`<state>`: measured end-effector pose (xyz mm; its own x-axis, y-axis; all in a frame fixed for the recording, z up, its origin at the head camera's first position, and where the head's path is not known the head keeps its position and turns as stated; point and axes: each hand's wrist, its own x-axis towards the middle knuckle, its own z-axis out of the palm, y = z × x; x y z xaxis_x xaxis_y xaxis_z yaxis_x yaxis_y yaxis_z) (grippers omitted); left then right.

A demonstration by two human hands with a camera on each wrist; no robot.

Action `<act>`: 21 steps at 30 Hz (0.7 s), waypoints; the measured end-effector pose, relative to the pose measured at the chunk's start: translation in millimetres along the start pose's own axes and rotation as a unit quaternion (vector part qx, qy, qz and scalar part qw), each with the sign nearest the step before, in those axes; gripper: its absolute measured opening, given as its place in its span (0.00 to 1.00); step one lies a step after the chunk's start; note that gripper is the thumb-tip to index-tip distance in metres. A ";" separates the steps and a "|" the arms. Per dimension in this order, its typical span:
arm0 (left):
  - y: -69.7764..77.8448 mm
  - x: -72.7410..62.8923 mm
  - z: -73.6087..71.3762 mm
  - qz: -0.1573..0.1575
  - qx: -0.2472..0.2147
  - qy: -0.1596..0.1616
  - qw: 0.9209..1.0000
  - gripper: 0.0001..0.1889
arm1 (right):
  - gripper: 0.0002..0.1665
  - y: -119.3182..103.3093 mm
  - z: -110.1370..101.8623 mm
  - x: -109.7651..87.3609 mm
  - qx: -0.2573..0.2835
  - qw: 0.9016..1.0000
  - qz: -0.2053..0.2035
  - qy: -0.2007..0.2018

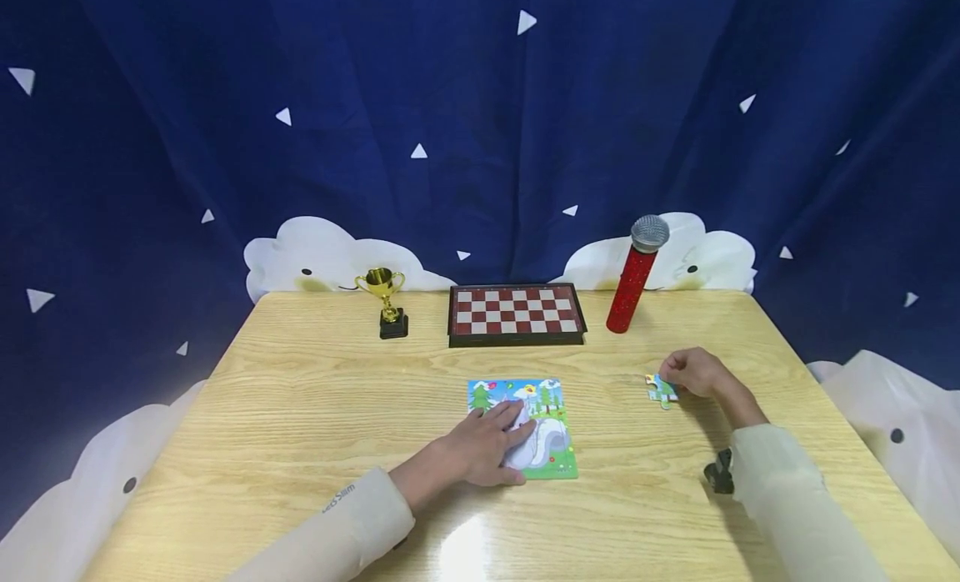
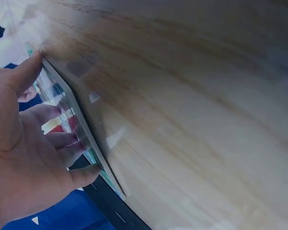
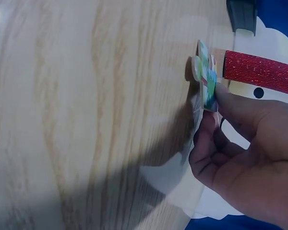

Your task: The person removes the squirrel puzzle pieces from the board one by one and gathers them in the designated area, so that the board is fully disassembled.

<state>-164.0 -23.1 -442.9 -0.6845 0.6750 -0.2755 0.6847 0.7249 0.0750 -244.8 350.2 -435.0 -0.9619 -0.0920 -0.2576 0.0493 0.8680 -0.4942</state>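
Observation:
A square jigsaw puzzle [image 1: 558, 449] with a grey-and-white animal, trees and sky lies flat on the table. Across its left and middle part rests my left hand [image 1: 483, 447], fingers spread; the left wrist view shows the thumb and fingertips against the thin puzzle board [image 2: 81, 122]. To the right of the puzzle, my right hand [image 1: 697, 373] pinches a loose puzzle piece [image 1: 663, 393] by its edge. Thumb and fingers on the puzzle piece [image 3: 206, 81] show in the right wrist view; whether it touches the table I cannot tell.
A gold trophy cup [image 1: 384, 294] on a black base stands at the back left. Behind the puzzle lies a red-and-white checkered board [image 1: 517, 311], with a red microphone [image 1: 633, 286] upright to its right. A dark blue curtain [image 1: 480, 107] hangs beyond the wooden table [image 1: 300, 415].

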 end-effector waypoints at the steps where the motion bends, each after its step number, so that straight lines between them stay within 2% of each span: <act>1: 0.5 -0.1 -0.4 0.000 -0.002 -0.001 1.000 0.41 | 0.10 0.8 -0.5 -0.3 -0.005 1.000 -0.001 0.001; 10: -0.4 2.4 4.8 0.007 -0.016 0.005 1.000 0.41 | 0.09 2.0 0.1 -1.2 -0.022 0.999 0.022 0.015; 16: -1.5 1.1 5.7 0.010 -0.030 0.009 0.999 0.41 | 0.10 -2.6 3.9 1.9 -0.027 0.999 0.019 0.041; 21: -3.7 -1.3 6.8 0.015 -0.046 0.018 0.999 0.40 | 0.09 -17.4 9.0 6.2 -0.014 0.999 0.004 0.049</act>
<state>-163.9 -27.6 -449.3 -0.6735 0.6997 -0.2381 0.6800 0.7129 0.1714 -249.2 330.1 -435.4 -0.9833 -0.0384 -0.1778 0.0502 0.8822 -0.4682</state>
